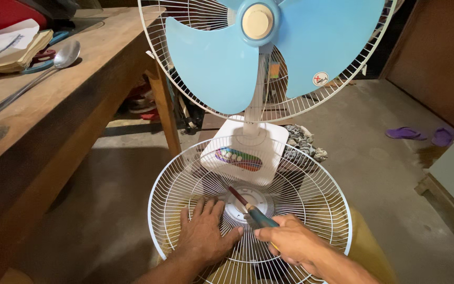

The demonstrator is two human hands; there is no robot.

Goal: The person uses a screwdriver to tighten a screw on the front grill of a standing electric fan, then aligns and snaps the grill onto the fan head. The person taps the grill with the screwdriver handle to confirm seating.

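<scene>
Grille: white round wire fan guard [311,194], detached, lies flat across the person's lap at the bottom middle of the view, its hub plate [245,204] facing up.
Left hand: left hand [203,234] rests flat, fingers spread, on the wires at the near left of the hub, pinning the guard down; it grips nothing.
Right hand: right hand [290,243] is clenched around a screwdriver with a teal handle and dark red shaft [250,209], tip set on the hub.
Slip risk: the tip could skid off the hub, likely if the shaft stays so tilted; the left fingers lie just beside it and could be jabbed.
Tilt risk: the guard sits on knees alone, so hard pressure on one rim could tip it or bend thin wires.
Fan: white pedestal fan base with coloured buttons [243,158] touches the guard's far rim; a shove could rock the pale blue three-blade rotor [222,63] and rear wire cage [300,105] above.
Table: brown wooden table [53,105] at left carries a steel spoon [32,79] near its edge.
Floor: purple sandals [419,134] lie far right on the concrete floor [374,168].
</scene>
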